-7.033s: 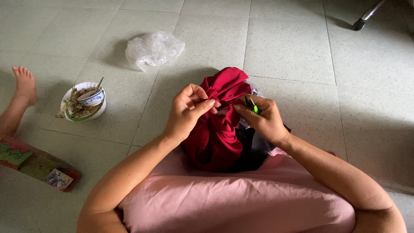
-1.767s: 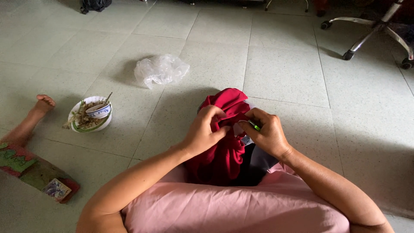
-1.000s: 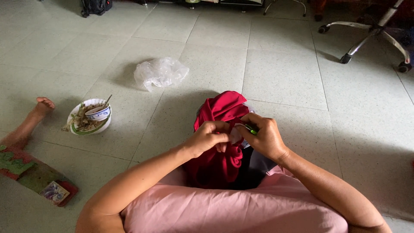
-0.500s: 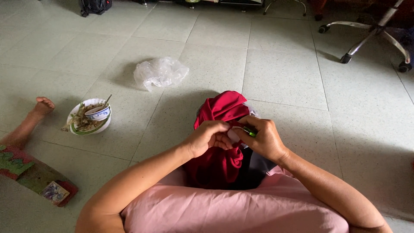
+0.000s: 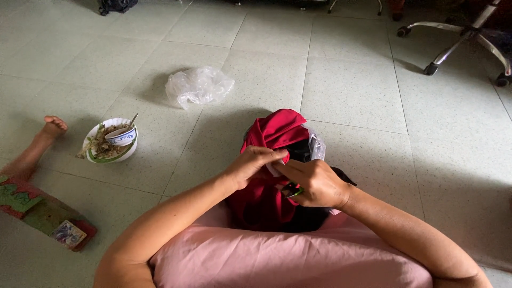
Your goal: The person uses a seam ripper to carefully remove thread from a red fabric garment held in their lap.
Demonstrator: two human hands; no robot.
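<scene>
A red cloth bundle [image 5: 274, 133] lies on the tiled floor in front of my lap, with dark fabric [image 5: 301, 151] and a bit of clear plastic [image 5: 318, 146] beside it. Both hands meet over the bundle. My left hand [image 5: 253, 162] pinches a small white piece [image 5: 273, 170] against the red cloth. My right hand [image 5: 316, 184] touches the same spot with its fingertips. A small green-handled tool [image 5: 294, 192] is tucked under its palm; I cannot tell what kind of tool it is.
A crumpled clear plastic bag [image 5: 197, 85] lies on the floor beyond the bundle. At left stands a bowl with scraps, a small cup and a spoon [image 5: 110, 141]. Another person's bare foot [image 5: 45, 136] and patterned cloth [image 5: 32, 205] are at far left. An office chair base [image 5: 458, 37] is at top right.
My hands have drawn closer together and lower on the bundle. The green tool has shifted from the fingertips to under my right palm. The view tilted slightly.
</scene>
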